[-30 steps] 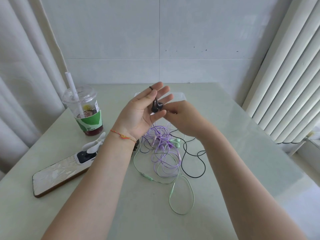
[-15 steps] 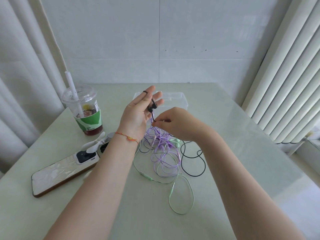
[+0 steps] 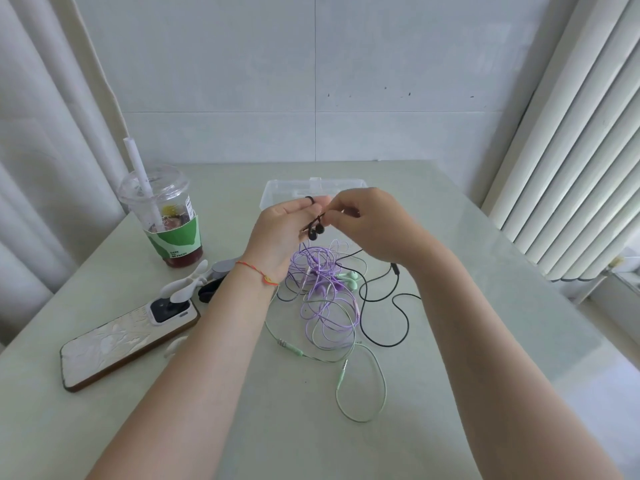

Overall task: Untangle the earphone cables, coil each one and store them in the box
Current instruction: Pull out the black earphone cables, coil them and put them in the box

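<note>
Head view — how are the hands placed?

— Both are raised over the table [image 3: 450,258], meeting in front of the clear box [image 3: 277,188]. The left hand [image 3: 277,233] is turned palm inward with its fingers reaching up and forward, and the black cable [image 3: 384,299] is looped round one fingertip. The right hand [image 3: 370,223] comes in from the right, knuckles up, fingers curled, pinching that cable just above the two black earbuds [image 3: 316,232], which hang between the hands.

— Is the left hand gripping anything?

— Its fingers bend lightly round the cable by the earbuds, so it holds it too, though the contact is partly hidden by the palm.

— Where is the rest of the wiring?

— On the table below the hands. The black cable drops into a tangle with the purple cable [image 3: 329,296] and the green cable [image 3: 363,393]; the green one trails nearest the camera in an open loop. How many times they cross cannot be made out.

— What is hidden or cut off?

— The box sits behind the hands, so its inside cannot be seen. Left of it stand a drink cup [image 3: 166,220] with a straw and a phone [image 3: 128,341]. The small white and dark items between them are hard to identify.
</note>
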Motion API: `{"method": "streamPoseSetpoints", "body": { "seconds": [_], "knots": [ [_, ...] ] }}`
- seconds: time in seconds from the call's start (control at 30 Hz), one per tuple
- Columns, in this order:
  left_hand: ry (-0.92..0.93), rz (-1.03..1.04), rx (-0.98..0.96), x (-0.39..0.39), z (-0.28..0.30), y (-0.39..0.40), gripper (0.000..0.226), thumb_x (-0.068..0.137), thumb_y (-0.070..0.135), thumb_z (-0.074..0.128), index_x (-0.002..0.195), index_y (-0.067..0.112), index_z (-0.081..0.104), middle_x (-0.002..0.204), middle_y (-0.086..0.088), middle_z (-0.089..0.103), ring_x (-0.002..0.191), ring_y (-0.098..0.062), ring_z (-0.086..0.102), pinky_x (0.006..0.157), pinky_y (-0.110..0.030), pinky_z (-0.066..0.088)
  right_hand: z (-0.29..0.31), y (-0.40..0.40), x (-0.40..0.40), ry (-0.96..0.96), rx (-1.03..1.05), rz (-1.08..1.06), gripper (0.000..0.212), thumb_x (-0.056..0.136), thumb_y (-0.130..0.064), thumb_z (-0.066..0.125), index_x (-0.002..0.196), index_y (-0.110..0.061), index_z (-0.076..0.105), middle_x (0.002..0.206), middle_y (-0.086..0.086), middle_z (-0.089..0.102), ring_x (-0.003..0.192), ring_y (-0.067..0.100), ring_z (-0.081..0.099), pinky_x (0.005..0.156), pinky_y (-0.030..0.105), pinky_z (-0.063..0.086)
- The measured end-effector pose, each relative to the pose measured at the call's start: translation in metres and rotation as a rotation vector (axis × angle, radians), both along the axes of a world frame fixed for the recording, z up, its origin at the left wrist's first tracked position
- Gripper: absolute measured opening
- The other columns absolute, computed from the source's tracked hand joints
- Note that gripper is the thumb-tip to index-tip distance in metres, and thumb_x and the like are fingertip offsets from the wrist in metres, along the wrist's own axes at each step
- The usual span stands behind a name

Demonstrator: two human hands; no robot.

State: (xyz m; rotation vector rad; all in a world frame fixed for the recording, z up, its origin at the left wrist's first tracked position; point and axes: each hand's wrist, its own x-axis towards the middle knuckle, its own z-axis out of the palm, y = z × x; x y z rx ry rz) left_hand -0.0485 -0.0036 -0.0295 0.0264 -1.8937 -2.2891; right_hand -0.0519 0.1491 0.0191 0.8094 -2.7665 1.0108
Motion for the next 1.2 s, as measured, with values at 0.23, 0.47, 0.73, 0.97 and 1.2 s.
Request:
{"method": "streamPoseSetpoints", "body": {
  "seconds": [0.23,0.47,0.73,0.97,1.2],
  "knots": [
    [-0.135,-0.365,0.041,0.012,0.009,0.0,0.025,0.101,0.006,0.038,0.095,0.003,0.063,0.069,-0.006,0.061,0.068,-0.023,0.065,0.072,-0.034,0.056,-0.001,0.011,-0.011,0.038,-0.15,-0.101,0.015,0.092,-0.029,0.062,0.086,-0.016,0.066,0.06,-0.008,0.046,0.054,0.006,0.039,0.051,0.021,0.031],
    [-0.145,-0.551,0.188,0.021,0.02,0.006,0.025,0.098,0.018,0.04,0.086,0.01,0.061,0.066,-0.002,0.05,0.062,-0.017,0.054,0.072,-0.035,0.057,-0.004,0.009,-0.013,-0.056,-0.342,-0.057,0.014,0.093,-0.025,0.059,0.087,-0.014,0.066,0.073,0.013,0.054,0.063,0.018,0.043,0.061,0.03,0.037],
    [0.045,-0.367,0.503,0.017,0.024,-0.004,0.027,0.096,0.019,0.046,0.101,0.018,0.072,0.109,0.0,0.072,0.102,-0.016,0.069,0.051,-0.017,0.052,-0.02,-0.003,-0.007,-0.277,-0.164,0.107,0.047,0.098,-0.026,0.051,0.054,-0.04,0.059,0.056,-0.006,0.048,0.043,0.008,0.038,0.048,0.021,0.034],
    [0.069,-0.125,0.27,0.01,0.015,-0.006,0.022,0.101,0.017,0.047,0.113,0.018,0.065,0.115,0.0,0.07,0.106,-0.018,0.068,0.058,-0.019,0.053,-0.017,-0.008,-0.002,-0.266,0.042,0.143,0.024,0.098,-0.03,0.052,0.076,-0.024,0.062,0.057,-0.005,0.048,0.045,0.005,0.042,0.051,0.017,0.036],
    [0.129,0.035,-0.005,0.009,0.01,-0.002,0.023,0.099,0.016,0.053,0.117,0.013,0.067,0.109,-0.001,0.073,0.098,-0.016,0.071,0.057,-0.02,0.049,-0.012,-0.011,0.002,-0.217,0.153,0.125,0.023,0.096,-0.028,0.053,0.097,-0.013,0.07,0.065,-0.001,0.052,0.063,0.018,0.049,0.061,0.029,0.041]
  ]
}}
